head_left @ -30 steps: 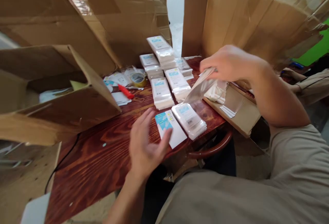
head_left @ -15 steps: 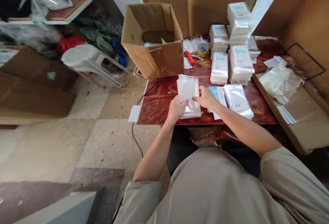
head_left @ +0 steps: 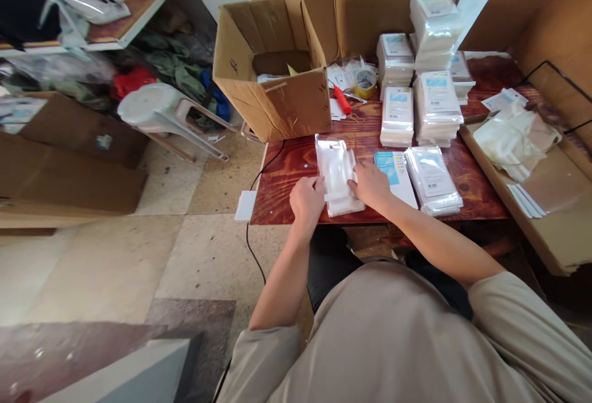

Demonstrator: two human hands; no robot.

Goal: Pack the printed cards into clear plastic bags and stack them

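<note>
The left hand [head_left: 307,198] and right hand [head_left: 370,183] grip a thin stack of clear plastic sleeves [head_left: 337,175] from either side, fingers curled on its long edges, both forearms reaching forward from the body. The stack is glossy and see-through with white inserts, lying flat at the near edge of the red-brown worktop [head_left: 296,169]. At 3 o'clock of the right hand lies a blue-and-white card [head_left: 391,169], then a pile of filled packets [head_left: 432,180]. At 12 o'clock stand taller packet stacks [head_left: 419,76], and at 11 o'clock an open cardboard box [head_left: 272,67].
</note>
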